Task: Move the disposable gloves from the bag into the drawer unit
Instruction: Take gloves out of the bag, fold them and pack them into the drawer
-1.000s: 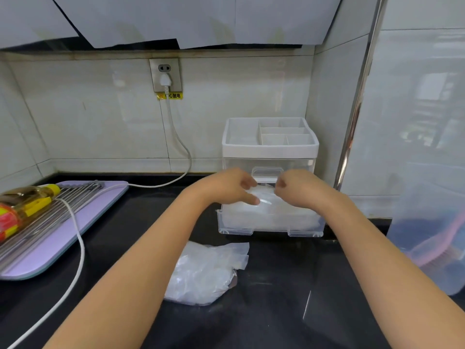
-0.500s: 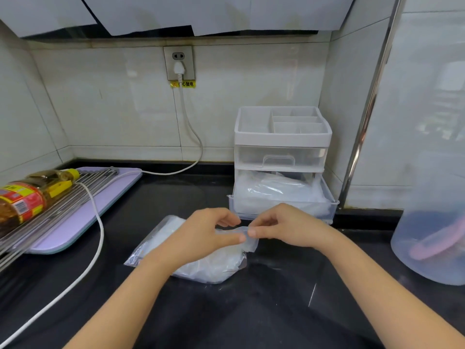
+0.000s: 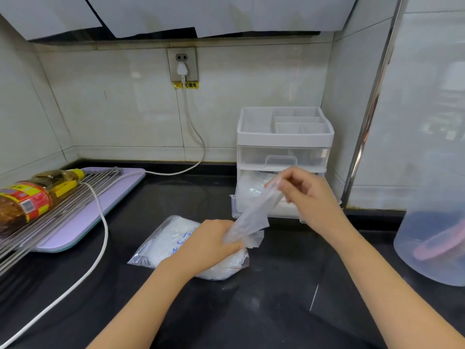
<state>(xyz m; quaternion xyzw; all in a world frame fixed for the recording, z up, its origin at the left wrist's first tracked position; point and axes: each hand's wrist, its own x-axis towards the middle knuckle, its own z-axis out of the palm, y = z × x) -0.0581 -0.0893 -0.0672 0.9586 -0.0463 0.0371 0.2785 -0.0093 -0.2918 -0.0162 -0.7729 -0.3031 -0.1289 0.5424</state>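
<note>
A clear disposable glove [image 3: 254, 212] stretches from the mouth of the bag [image 3: 171, 238] up to the right hand [image 3: 309, 195], whose fingertips pinch its top end. The left hand [image 3: 208, 245] grips the bag's mouth on the black counter [image 3: 276, 311], covering the opening. Just beyond, the drawer unit [image 3: 284, 137] has its lower drawer pulled out, partly hidden by the right hand, with hazy white plastic inside. At far right, a cloudy container [image 3: 432, 248] is cut off

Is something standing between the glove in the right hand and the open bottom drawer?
Nothing visible does. The right hand pinches the glove just in front of the open bottom drawer; the glove's lower end is at the bag, which the left hand holds.
</note>
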